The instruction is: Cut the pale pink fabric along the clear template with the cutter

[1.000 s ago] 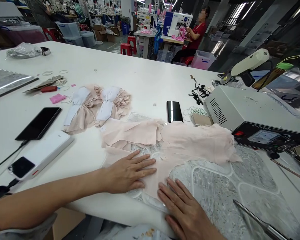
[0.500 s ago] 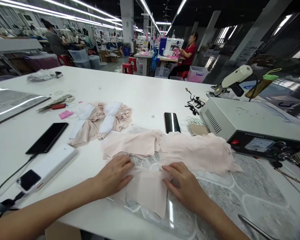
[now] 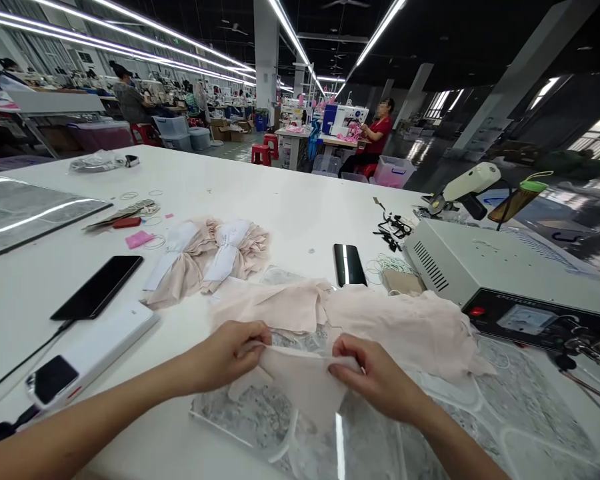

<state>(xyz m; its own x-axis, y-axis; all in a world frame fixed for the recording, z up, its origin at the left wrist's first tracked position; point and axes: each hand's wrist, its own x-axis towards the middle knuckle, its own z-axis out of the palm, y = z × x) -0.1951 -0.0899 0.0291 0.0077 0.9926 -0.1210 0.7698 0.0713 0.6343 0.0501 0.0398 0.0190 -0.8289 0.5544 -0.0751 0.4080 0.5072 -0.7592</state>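
Pale pink cloth (image 3: 300, 377) hangs stretched between the person's two hands, its upper edge pinched between thumb and fingers by the left hand (image 3: 230, 357) at one end and the right hand (image 3: 373, 377) at the other, over a grey mat (image 3: 253, 417). Just beyond the left hand lies a flat pile (image 3: 270, 303), with two white-banded bundles (image 3: 181, 260) past it and a power bank (image 3: 100, 353) off to its left. Beyond the right hand spreads a second pile (image 3: 405, 327), with a phone (image 3: 347, 265) behind it and a machine (image 3: 500, 267) farther right.
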